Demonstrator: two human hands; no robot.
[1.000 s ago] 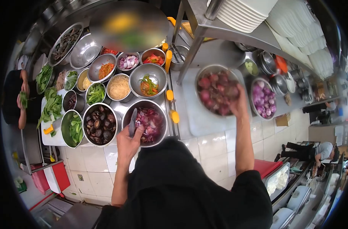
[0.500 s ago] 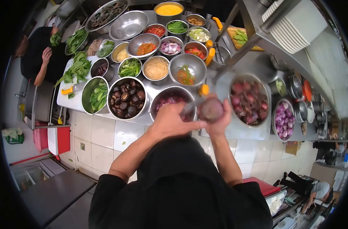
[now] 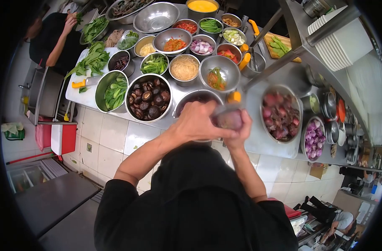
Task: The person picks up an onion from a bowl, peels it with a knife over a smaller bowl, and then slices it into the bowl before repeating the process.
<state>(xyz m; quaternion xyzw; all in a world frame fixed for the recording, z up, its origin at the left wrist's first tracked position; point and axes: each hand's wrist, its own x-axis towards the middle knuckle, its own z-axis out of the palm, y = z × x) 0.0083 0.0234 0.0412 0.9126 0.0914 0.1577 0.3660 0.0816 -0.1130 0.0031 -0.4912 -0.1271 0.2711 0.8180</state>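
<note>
My left hand (image 3: 197,122) is closed around a knife. Its handle is hidden in my fist, and the blurred blade (image 3: 225,109) lies against a large red onion (image 3: 228,120). Cupped around the far side of that onion is my right hand (image 3: 241,130); my left thumb reaches across beneath it. Partly behind my left hand stands a metal pot (image 3: 205,95), its contents mostly covered now. Just beyond the onion, a yellow handle (image 3: 233,97) sits on the counter. A large basin of red onions (image 3: 282,113) stands to the right.
A pot of dark mushrooms (image 3: 148,98) and a pot of leafy greens (image 3: 115,90) stand left. Bowls of cut vegetables fill the counter (image 3: 253,94) behind. A shelf post (image 3: 266,69) rises at right, near peeled onions (image 3: 314,138). Another person (image 3: 52,37) handles greens far left.
The view has shifted, so the counter appears further right. My hands have come closer together, and the knife blade has moved over the onion. The other person's raised hand has gone up.
</note>
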